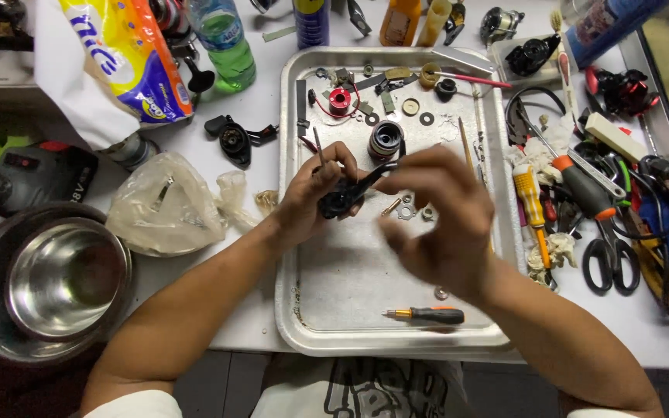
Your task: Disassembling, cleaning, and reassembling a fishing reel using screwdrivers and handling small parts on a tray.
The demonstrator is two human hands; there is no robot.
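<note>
My left hand (pixel 315 190) grips a small black reel body (pixel 342 200) over a metal tray (pixel 365 333). A thin tool stands up between its fingers. My right hand (pixel 439 220) is blurred, fingers spread, its fingertips touching the black part's arm at the right; whether it pinches the part I cannot tell. Just behind the hands sits a dark spool (pixel 385 139), with a red spool (pixel 340 100) farther back. Small washers and metal bits (pixel 406 209) lie under the right hand.
A small orange-and-black screwdriver (pixel 427 315) lies at the tray's front. Steel bowls (pixel 48 282) stand at the left, a crumpled plastic bag (pixel 166 205) beside them. Screwdrivers (pixel 532 205), scissors (pixel 609 259) and cables crowd the right. Bottles (pixel 224 39) line the back.
</note>
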